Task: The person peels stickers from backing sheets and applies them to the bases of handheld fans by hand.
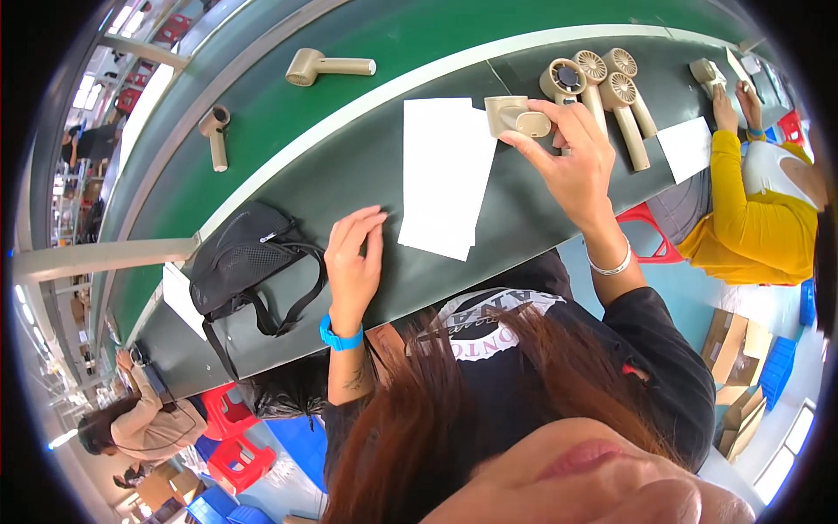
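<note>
Right hand fingers clamped on beige fan head, left hand fingers loosely apart, resting on dark table

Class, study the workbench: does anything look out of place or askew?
The black bag lies on the bench, its strap hanging over the near edge, unlike the beige fans around it. The white sheets are stacked unevenly. The right hand holds a beige part; nothing looks damaged.
</note>
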A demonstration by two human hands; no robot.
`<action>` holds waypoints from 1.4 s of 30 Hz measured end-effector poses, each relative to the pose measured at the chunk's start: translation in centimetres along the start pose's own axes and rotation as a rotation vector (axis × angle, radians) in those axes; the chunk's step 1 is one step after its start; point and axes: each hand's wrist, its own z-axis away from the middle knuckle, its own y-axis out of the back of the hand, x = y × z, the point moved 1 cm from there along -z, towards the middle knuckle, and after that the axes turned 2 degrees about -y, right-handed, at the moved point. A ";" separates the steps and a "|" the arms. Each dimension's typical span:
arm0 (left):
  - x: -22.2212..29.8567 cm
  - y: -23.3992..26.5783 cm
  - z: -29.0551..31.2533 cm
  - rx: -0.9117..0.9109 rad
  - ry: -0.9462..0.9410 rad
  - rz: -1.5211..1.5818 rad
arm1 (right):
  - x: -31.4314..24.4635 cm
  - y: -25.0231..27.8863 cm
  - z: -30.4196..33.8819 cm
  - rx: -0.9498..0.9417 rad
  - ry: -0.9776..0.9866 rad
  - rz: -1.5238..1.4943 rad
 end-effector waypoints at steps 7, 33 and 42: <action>5.7 -2.3 -6.0 -0.041 -0.208 0.229 | -0.5 -0.2 -0.1 -0.075 -0.067 -0.116; 8.0 -8.6 -8.9 -0.042 -0.068 0.679 | 1.1 0.9 1.2 -0.412 -0.328 -0.687; 7.8 -8.7 -9.5 -0.216 0.127 1.162 | 0.0 2.0 0.0 -0.479 -0.208 -0.623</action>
